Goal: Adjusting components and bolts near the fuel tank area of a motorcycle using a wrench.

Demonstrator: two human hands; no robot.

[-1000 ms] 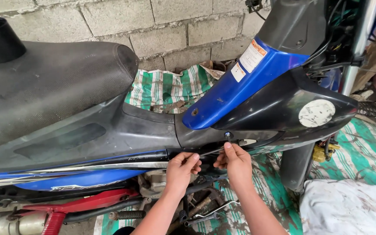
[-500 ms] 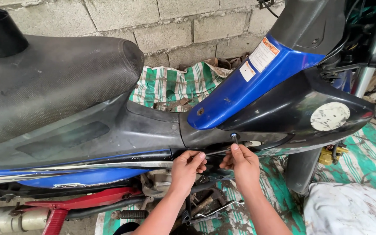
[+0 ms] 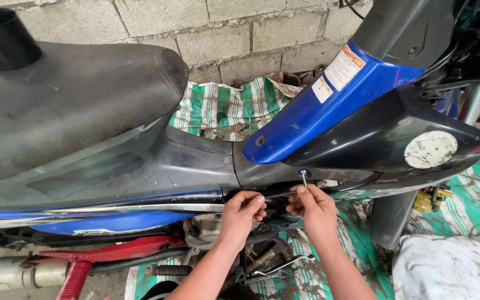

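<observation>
Currently right hand pinches a screw part-seated under the black side panel, left hand gripping the panel's lower edge just beside it; seating apparently unfinished

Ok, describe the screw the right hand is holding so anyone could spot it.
Find the blue panel of the motorbike and follow it down to the black side cover. At the cover's lower edge, above the right hand, stands the screw: small, silvery, upright, pinched at its lower end.
</observation>
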